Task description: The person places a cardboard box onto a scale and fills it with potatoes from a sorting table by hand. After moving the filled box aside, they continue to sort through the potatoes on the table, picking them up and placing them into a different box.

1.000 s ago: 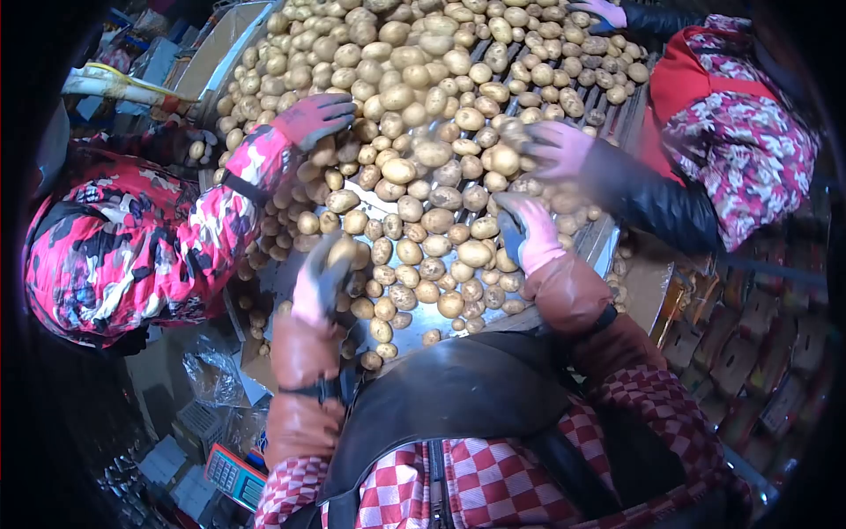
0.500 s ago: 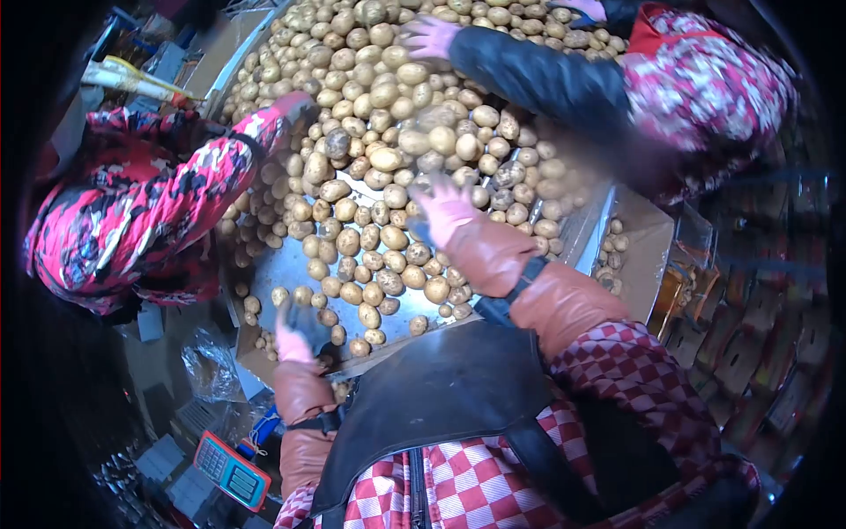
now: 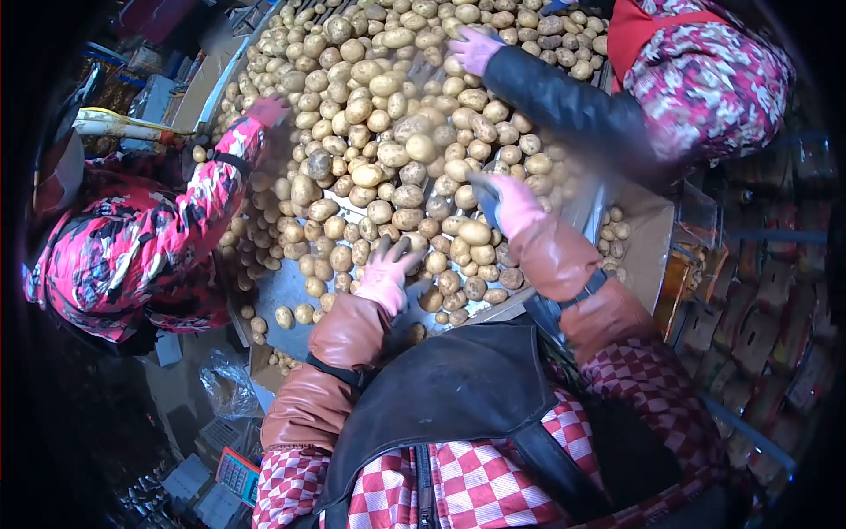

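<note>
Many potatoes (image 3: 366, 175) lie heaped on a metal sorting table (image 3: 284, 289). My left hand (image 3: 388, 275), in a pink and grey glove, rests on potatoes near the table's front edge, its fingers spread. To the right, my right hand (image 3: 507, 201), in the same kind of glove, is over the right part of the heap, turned partly sideways. Its fingers point left beside some potatoes, and whether it grips one is hidden. Brown sleeves cover both my forearms.
At left a co-worker in pink camouflage (image 3: 132, 238) reaches to the heap. Another co-worker (image 3: 705, 88) reaches in from the upper right. Cardboard boxes (image 3: 643, 242) flank the table. A red calculator-like device (image 3: 236, 476) and clear plastic (image 3: 231, 383) are at lower left.
My left hand has moved from the table's lower left up and right onto the potatoes. My right hand has shifted right. The left co-worker's hand has drawn back slightly.
</note>
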Demonstrator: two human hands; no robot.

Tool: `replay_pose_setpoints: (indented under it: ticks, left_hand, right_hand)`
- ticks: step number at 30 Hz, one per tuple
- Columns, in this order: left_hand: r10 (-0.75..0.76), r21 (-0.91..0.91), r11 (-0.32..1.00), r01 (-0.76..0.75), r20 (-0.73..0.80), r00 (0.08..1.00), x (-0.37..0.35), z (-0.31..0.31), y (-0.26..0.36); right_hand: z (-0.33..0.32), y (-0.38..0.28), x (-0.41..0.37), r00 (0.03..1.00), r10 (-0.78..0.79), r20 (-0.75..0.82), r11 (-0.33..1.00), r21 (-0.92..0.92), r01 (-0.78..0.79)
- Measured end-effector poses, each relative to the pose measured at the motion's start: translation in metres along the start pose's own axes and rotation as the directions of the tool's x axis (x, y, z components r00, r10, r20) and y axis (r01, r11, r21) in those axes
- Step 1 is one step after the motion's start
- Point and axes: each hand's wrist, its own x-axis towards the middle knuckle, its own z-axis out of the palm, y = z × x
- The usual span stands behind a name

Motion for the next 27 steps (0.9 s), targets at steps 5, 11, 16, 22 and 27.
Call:
replay_pose_setpoints:
  ticks: [5,11,16,22,27]
  left_hand:
    - [0.026,-0.258,0.965,-0.035,-0.035,0.999,-0.007,0.012,-0.012]
    - [-0.059,-0.405,0.914,0.009,-0.11,0.992,-0.013,0.008,-0.016]
    - [-0.114,-0.472,0.879,0.064,-0.078,0.99,-0.017,0.002,-0.019]
    - [-0.208,-0.527,0.838,0.144,-0.064,0.976,-0.012,-0.012,-0.01]
    - [-0.302,-0.746,0.625,0.231,0.042,0.953,-0.006,-0.016,-0.009]
  right_hand:
    - [0.031,0.008,0.083,0.958,-0.056,0.281,0.801,-0.56,0.211]
    - [0.029,0.0,0.101,0.899,-0.106,0.425,0.719,-0.592,0.364]
    - [0.038,-0.023,0.1,0.923,0.149,0.354,0.711,-0.688,0.148]
    - [0.041,0.007,0.104,0.953,-0.007,0.302,0.741,-0.638,0.208]
    - [0.01,0.012,0.124,0.97,0.062,0.236,0.916,-0.398,0.038]
